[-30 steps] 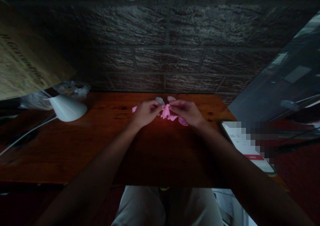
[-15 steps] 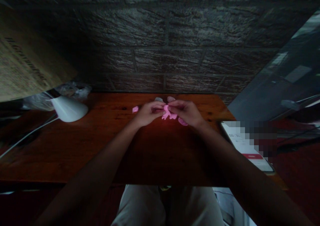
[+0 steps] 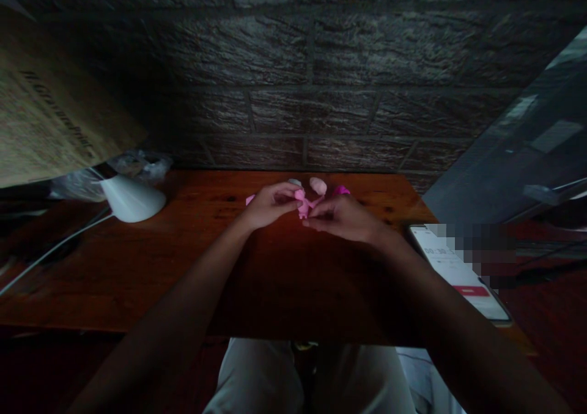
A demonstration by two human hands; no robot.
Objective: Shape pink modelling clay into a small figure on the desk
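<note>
A small pink figure (image 3: 301, 205), apparently of modelling clay, is held upright over the table, with a rounded top and short limb-like parts. My left hand (image 3: 270, 207) grips its upper left side between thumb and fingertips. From the right, my right hand (image 3: 345, 217) pinches at its lower side, where a thin pink part reaches toward the fingers. Behind the hands lie a pale pink lump (image 3: 318, 186) and a greyish-white lump (image 3: 295, 182). A bright magenta piece (image 3: 341, 190) shows just beyond my right hand. Another pink piece (image 3: 250, 200) is partly hidden by my left hand.
The wooden table (image 3: 183, 267) meets a dark brick wall (image 3: 275, 108). At left stand a white lamp-like cone with a cable (image 3: 131, 200), a plastic bag (image 3: 147, 164) and a brown paper sheet (image 3: 59, 108). A phone (image 3: 458, 273) lies at the right edge.
My right hand has shifted slightly lower, its fingers now at the figure's lower side. The figure stands more upright, and the pale pink and magenta pieces behind show more. The view has shifted slightly.
</note>
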